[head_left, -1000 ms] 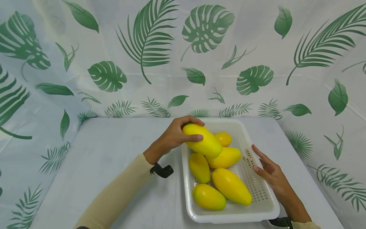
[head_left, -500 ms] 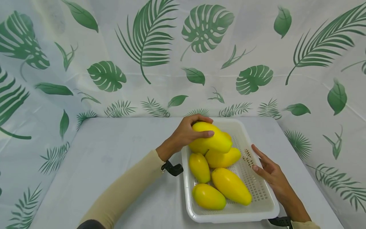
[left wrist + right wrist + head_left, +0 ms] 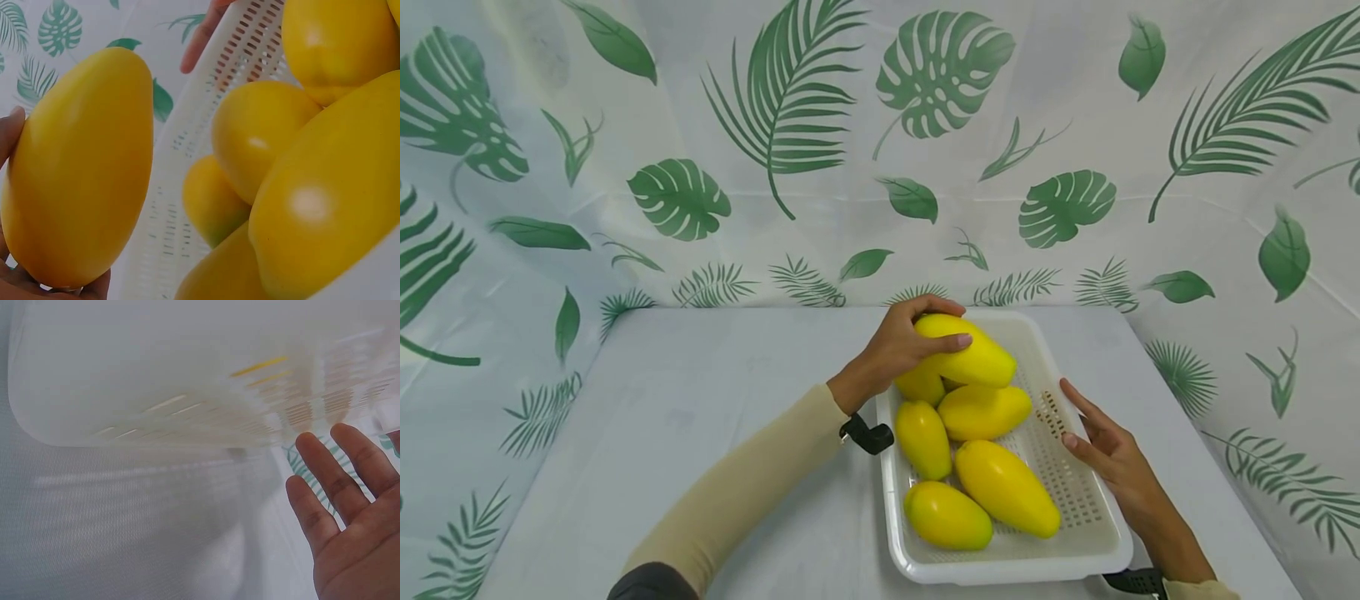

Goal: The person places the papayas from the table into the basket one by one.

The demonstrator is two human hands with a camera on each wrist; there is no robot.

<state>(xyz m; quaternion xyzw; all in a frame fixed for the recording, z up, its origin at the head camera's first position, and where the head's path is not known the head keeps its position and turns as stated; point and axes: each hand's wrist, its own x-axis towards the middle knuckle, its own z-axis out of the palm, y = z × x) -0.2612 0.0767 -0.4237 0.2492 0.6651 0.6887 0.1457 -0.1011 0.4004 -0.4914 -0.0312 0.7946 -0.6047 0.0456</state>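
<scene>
In the head view, my left hand [image 3: 895, 343] holds a plump yellow mango [image 3: 976, 357] over the far end of a white plastic basket [image 3: 1011, 572]. Its thumb lies across the near side of the fruit and the fingers wrap the far side. The left wrist view has the held mango [image 3: 81, 169] at the left, apart from the others. Several more yellow mangoes [image 3: 1007, 487] lie in the basket, some tinged green at the tip. My right hand [image 3: 1111, 457] is at the basket's right rim, thumb over the edge. Its fingers [image 3: 326, 481] are extended beside the outer wall in the right wrist view.
The basket stands on a table with a pale cloth [image 3: 715, 375]. Behind and at both sides hangs a white curtain [image 3: 827, 242] printed with green leaves. The basket's slotted floor [image 3: 1075, 492] shows along its right side.
My left hand has carried the mango rightward, further over the basket's far end, covering the small mango that showed there. My right hand and the basket have stayed put.
</scene>
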